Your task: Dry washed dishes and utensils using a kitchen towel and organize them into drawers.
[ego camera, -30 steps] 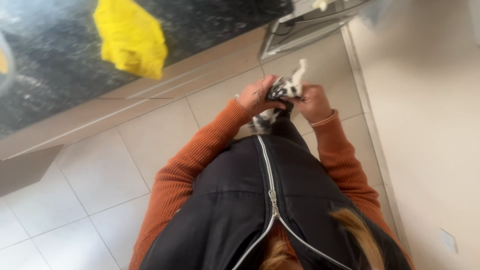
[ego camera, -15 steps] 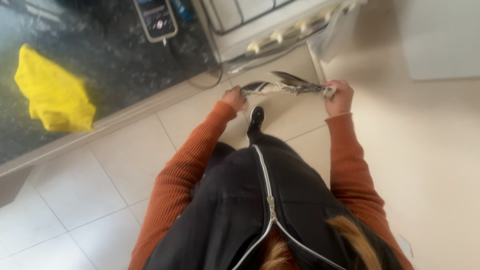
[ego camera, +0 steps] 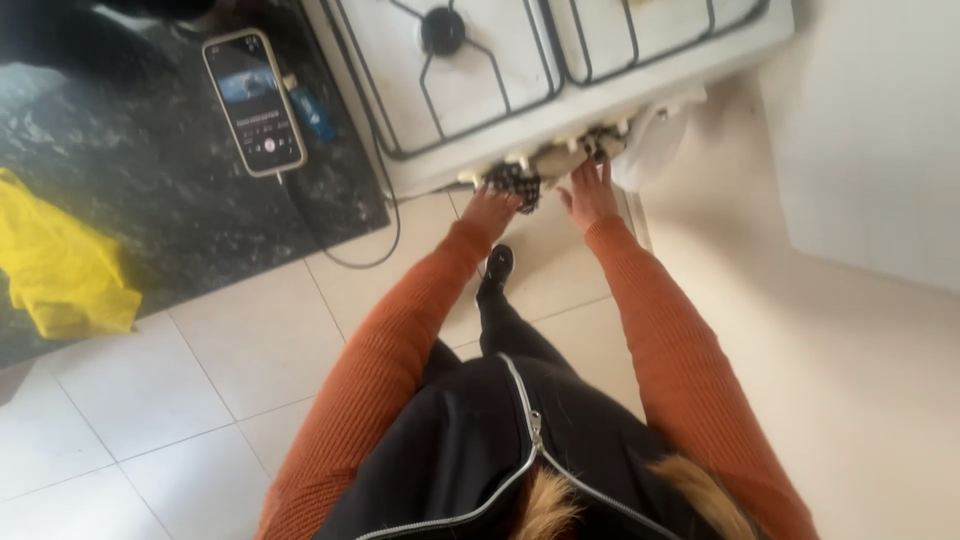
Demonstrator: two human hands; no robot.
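Seven lots, largest first. Lot one? [clerk]

Tiled floor (ego camera: 250, 340), pale. It lies open between the desk and the white wall panel (ego camera: 880, 130). [checker]

Lots two and three? [clerk]

White gas stove (ego camera: 480, 100) with wire grates, its front edge facing the person. Dark stone desk (ego camera: 150, 200), its edge just beside the stove's left side. [checker]

The smaller goods? [clerk]

Yellow cloth (ego camera: 60, 265), crumpled at the desk's edge. Phone (ego camera: 253, 100), flat on the desk with its screen lit and a cable trailing off. Patterned cloth (ego camera: 515, 182), black and white, bunched against the stove's front edge. [checker]

The hands? [clerk]

Left hand (ego camera: 492, 208): fingers closed on the patterned cloth's lower part. Right hand (ego camera: 592, 192): flat and spread, holding nothing, fingertips at the stove front just beside the cloth. [checker]

Progress? [clerk]

By my judgement the cloth has reached the stove but is gripped and bunched, neither spread nor let go. [checker]

Clearance? [clerk]

Tight ahead, and the wall panel is near on the right. There is free floor to the left and behind. [checker]
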